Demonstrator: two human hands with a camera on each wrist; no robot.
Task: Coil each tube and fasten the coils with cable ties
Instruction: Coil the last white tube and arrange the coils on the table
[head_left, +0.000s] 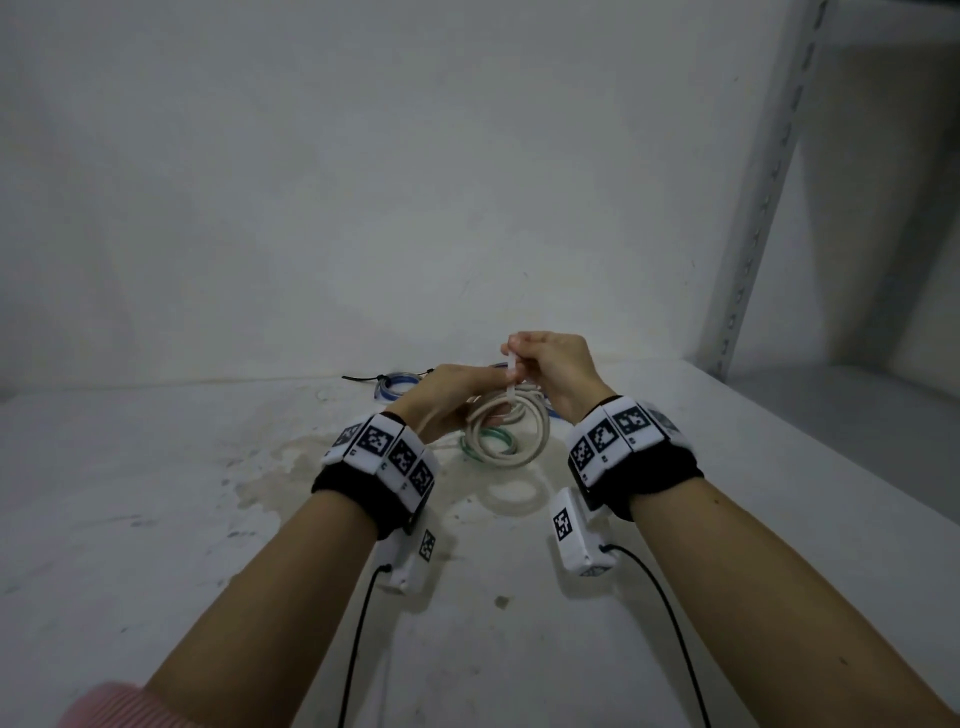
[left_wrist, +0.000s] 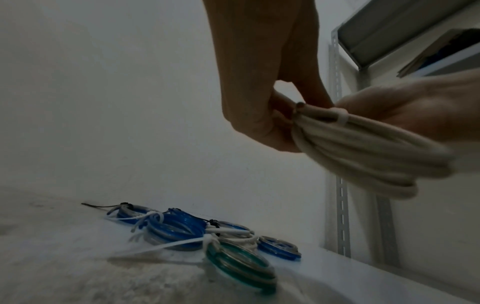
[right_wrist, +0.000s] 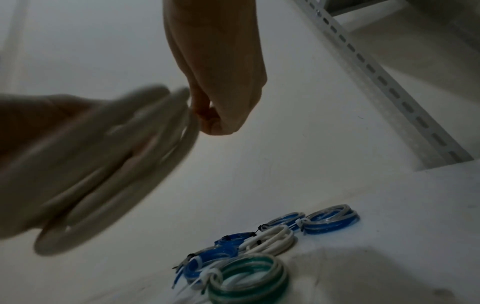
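Tubing in a white coil (head_left: 511, 434) was held above the table (head_left: 156, 519), your left hand (head_left: 441, 397) clamped round its side while your right hand (head_left: 553, 371) pinched the cable tie (head_left: 512, 382) and drew it upward. You seemed midway through cinching; next called for a firm pull against a steady left hand. Blur hid your left fingers and the tie's lock.

Cream tube coil (head_left: 511, 431) aloft, white cable tie (head_left: 511, 382) looped round it, tail upward.
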